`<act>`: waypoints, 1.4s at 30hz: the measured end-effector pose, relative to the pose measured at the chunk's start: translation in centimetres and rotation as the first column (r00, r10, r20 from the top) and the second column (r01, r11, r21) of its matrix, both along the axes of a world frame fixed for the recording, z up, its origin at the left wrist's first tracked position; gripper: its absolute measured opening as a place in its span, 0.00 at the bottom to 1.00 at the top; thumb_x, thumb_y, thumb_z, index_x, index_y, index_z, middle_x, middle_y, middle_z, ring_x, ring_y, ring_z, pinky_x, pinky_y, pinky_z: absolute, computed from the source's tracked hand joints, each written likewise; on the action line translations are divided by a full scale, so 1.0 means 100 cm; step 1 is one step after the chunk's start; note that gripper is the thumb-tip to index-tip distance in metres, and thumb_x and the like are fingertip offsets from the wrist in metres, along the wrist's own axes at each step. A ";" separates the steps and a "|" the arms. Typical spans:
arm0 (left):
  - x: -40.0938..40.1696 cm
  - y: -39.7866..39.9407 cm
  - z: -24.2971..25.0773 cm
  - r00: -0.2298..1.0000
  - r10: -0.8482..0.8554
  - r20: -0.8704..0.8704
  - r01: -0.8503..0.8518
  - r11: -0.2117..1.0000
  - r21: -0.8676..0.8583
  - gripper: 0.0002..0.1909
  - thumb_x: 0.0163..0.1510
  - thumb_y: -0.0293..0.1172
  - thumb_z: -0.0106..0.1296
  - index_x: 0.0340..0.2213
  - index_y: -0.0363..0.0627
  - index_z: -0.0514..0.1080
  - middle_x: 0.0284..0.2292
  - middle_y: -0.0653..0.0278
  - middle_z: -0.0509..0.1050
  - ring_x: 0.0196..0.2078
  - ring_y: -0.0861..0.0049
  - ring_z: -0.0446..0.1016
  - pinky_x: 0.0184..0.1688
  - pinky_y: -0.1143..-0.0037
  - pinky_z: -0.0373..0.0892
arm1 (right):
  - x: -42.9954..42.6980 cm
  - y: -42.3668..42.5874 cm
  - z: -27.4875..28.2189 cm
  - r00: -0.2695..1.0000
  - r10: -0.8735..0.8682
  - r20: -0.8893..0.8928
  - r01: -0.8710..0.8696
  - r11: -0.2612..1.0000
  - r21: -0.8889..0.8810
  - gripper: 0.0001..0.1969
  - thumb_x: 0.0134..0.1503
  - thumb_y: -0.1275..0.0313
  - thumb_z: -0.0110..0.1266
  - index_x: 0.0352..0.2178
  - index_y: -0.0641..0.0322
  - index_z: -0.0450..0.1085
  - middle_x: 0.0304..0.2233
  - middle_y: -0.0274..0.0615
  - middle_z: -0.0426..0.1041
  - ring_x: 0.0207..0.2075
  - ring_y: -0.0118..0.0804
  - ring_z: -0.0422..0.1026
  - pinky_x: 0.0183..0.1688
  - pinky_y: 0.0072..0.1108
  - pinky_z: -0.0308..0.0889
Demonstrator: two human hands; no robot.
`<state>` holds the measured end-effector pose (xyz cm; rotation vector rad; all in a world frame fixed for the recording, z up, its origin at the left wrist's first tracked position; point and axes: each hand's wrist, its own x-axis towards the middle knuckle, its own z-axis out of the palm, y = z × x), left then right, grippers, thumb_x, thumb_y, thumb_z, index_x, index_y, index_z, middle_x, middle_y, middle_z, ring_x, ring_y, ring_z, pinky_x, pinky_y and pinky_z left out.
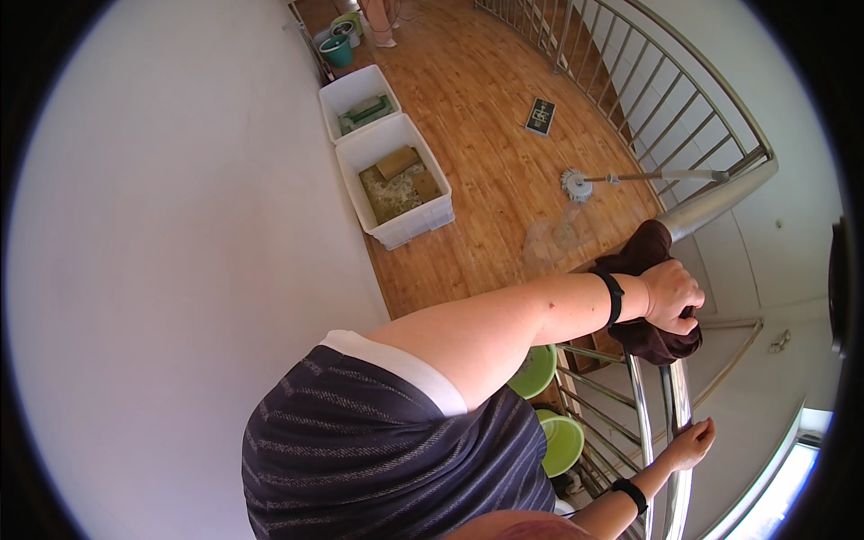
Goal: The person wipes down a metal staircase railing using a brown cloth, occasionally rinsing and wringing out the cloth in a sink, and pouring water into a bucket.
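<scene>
A dark brown cloth (648, 244) is draped over a polished metal handrail (719, 197), and my left hand (673, 297) is closed around it. The bunched cloth hangs on both sides of that hand. Lower down, my right hand (693, 447) lies across the shiny lower run of the rail, its fingers drawn together on the far side. Whether those fingers grip the metal is not clear. Both wrists wear black bands.
Two white plastic bins (418, 226) of murky water stand along the wall. A spin mop (577, 185) leans on the railing. An exit sign (540, 117) and clear plastic (550, 239) lie on the wood floor. Green basins (565, 445) sit below me. Another person's legs (379, 20) show far off.
</scene>
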<state>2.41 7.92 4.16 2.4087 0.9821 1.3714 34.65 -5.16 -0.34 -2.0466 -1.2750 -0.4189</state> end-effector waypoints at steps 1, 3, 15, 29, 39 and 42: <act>-0.001 0.000 0.000 1.000 0.001 -0.007 -0.001 1.000 -0.007 0.17 0.40 0.49 0.51 0.22 0.47 0.72 0.21 0.64 0.73 0.25 0.64 0.72 0.30 0.68 0.63 | -0.002 0.000 0.001 1.000 -0.003 0.004 0.003 1.000 -0.001 0.16 0.57 0.55 0.43 0.39 0.45 0.73 0.24 0.28 0.75 0.21 0.26 0.72 0.26 0.23 0.66; -0.002 -0.001 -0.001 1.000 0.003 -0.018 -0.003 1.000 -0.015 0.17 0.40 0.49 0.51 0.22 0.47 0.72 0.21 0.64 0.73 0.26 0.65 0.72 0.30 0.68 0.64 | -0.010 0.000 0.006 1.000 -0.004 0.004 0.004 1.000 -0.003 0.16 0.57 0.55 0.43 0.39 0.45 0.73 0.24 0.28 0.75 0.21 0.26 0.72 0.26 0.23 0.67; -0.002 -0.002 0.002 1.000 -0.002 0.011 0.002 1.000 0.010 0.16 0.40 0.48 0.51 0.21 0.47 0.71 0.20 0.64 0.72 0.25 0.65 0.72 0.31 0.69 0.64 | -0.018 -0.004 0.014 0.998 -0.037 -0.057 0.032 0.996 -0.083 0.15 0.57 0.57 0.45 0.38 0.48 0.74 0.36 0.34 0.76 0.35 0.37 0.74 0.36 0.27 0.68; -0.002 -0.004 0.007 0.999 0.003 0.032 -0.003 1.000 0.008 0.15 0.39 0.46 0.52 0.21 0.47 0.71 0.19 0.63 0.72 0.25 0.65 0.72 0.31 0.69 0.65 | -0.021 -0.005 0.017 0.994 -0.074 -0.083 0.064 0.992 -0.110 0.16 0.57 0.55 0.43 0.40 0.46 0.73 0.38 0.34 0.75 0.37 0.38 0.73 0.38 0.28 0.67; -0.003 -0.003 0.005 1.000 0.005 0.028 -0.005 1.000 0.006 0.15 0.39 0.46 0.53 0.21 0.47 0.71 0.19 0.62 0.72 0.25 0.64 0.72 0.31 0.68 0.65 | -0.022 -0.004 0.015 0.993 -0.077 -0.094 0.067 0.992 -0.108 0.16 0.57 0.56 0.44 0.39 0.47 0.73 0.38 0.33 0.75 0.37 0.37 0.73 0.38 0.27 0.68; -0.003 -0.003 0.006 1.000 0.001 0.026 -0.002 1.000 0.005 0.15 0.39 0.46 0.53 0.21 0.47 0.71 0.19 0.62 0.72 0.25 0.64 0.72 0.31 0.68 0.65 | -0.022 -0.004 0.015 0.995 -0.057 -0.087 0.049 0.995 -0.088 0.16 0.57 0.56 0.44 0.39 0.47 0.73 0.38 0.33 0.75 0.37 0.37 0.73 0.38 0.27 0.68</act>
